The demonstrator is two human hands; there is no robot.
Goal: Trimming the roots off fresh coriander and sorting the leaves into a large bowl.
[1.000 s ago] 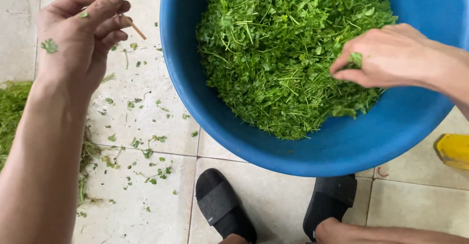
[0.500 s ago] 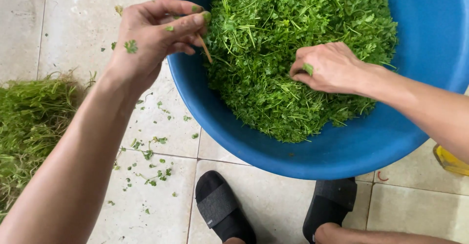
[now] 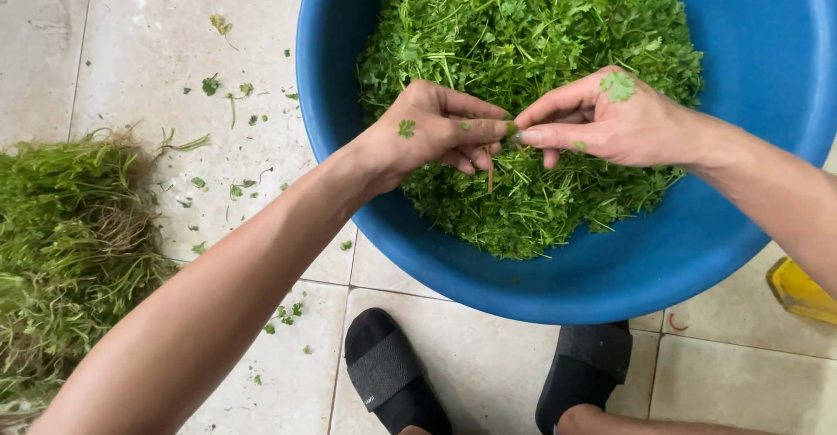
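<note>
Left hand [image 3: 427, 134] and right hand [image 3: 610, 121] meet fingertip to fingertip, both pinched narrow on a thin herb stem [image 3: 490, 169] that hangs below the fingers. Both hands are above the heap of picked green leaves [image 3: 540, 25] inside the blue plastic basin [image 3: 349, 60]. Leaf scraps stick to both hands. A pile of stems with roots [image 3: 70, 243] lies on the tiled floor [image 3: 122, 34] left of the basin. Black slippers [image 3: 392, 383] are below it.
</note>
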